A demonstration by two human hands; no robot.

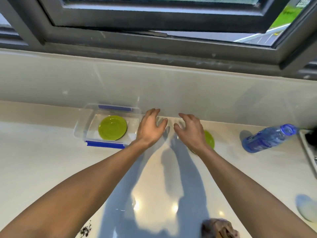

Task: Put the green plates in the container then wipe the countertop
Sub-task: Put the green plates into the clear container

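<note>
A clear plastic container (80, 127) with blue clips stands on the white countertop (42, 160) against the back wall. One green plate (112, 128) lies flat inside it. A second green plate (209, 139) lies on the counter to the right, mostly hidden behind my right hand (189, 130). My left hand (151, 126) hovers just right of the container, fingers spread, holding nothing. My right hand is also spread and empty, above the left edge of the second plate. A crumpled brown cloth (218, 228) lies at the near edge.
A blue water bottle (267, 139) lies on its side at the right. A sink rim (308, 152) shows at the far right edge. Dark crumbs (85, 231) sit on the near counter. A pale object (307, 209) lies at lower right. A window frame runs above.
</note>
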